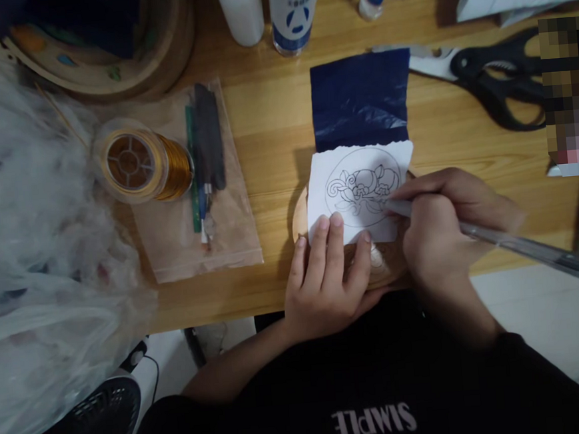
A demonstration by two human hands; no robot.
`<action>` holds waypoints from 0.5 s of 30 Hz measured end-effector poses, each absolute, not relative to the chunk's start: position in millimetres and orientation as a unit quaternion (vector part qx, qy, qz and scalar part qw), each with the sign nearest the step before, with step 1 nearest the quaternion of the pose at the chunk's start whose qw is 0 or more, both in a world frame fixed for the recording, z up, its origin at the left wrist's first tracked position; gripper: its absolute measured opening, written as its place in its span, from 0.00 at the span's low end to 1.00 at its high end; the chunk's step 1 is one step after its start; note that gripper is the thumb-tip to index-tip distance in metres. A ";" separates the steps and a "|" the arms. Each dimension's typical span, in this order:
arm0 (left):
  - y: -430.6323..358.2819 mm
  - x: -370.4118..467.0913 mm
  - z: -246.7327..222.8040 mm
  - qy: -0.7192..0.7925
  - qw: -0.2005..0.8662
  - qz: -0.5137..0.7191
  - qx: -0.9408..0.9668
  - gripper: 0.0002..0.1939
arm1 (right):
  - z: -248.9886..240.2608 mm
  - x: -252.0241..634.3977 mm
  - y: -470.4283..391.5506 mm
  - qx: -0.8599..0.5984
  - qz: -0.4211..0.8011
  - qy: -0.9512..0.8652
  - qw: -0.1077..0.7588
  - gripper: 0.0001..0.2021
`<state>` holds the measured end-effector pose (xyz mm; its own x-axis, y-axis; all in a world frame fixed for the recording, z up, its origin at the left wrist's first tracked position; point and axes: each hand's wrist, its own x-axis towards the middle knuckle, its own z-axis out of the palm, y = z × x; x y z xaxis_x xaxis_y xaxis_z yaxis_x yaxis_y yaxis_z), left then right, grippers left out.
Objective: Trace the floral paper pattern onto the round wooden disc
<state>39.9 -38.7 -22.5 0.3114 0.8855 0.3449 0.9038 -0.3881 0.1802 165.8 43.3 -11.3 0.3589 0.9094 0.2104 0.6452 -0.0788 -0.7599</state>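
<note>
A white paper point(318, 195) with a floral line drawing inside a circle lies over a round wooden piece point(300, 219) near the table's front edge. My left hand point(325, 284) rests on the paper's lower edge with its fingers spread. In my right hand point(435, 225) is a clear pen point(533, 249), its tip on the right part of the drawing. Dark blue sheet point(359, 98) extends from behind the paper's top edge.
Black-handled scissors point(488, 71) lie at the upper right. To the left are a gold wire spool point(147, 162), a clear bag with tools point(232, 215) and a large plastic bag point(46, 249). Bottles point(296, 9) stand at the back.
</note>
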 end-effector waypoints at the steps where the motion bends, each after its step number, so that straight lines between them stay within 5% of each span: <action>1: -38.6 39.9 -22.5 -0.552 0.024 -0.198 -0.810 0.31 | -12.2 166.3 43.2 -0.717 0.153 -0.540 0.413 0.11; 15: -38.6 39.5 -21.6 -0.552 0.025 -0.193 -0.810 0.31 | -10.7 165.6 44.7 -0.716 0.180 -0.536 0.410 0.12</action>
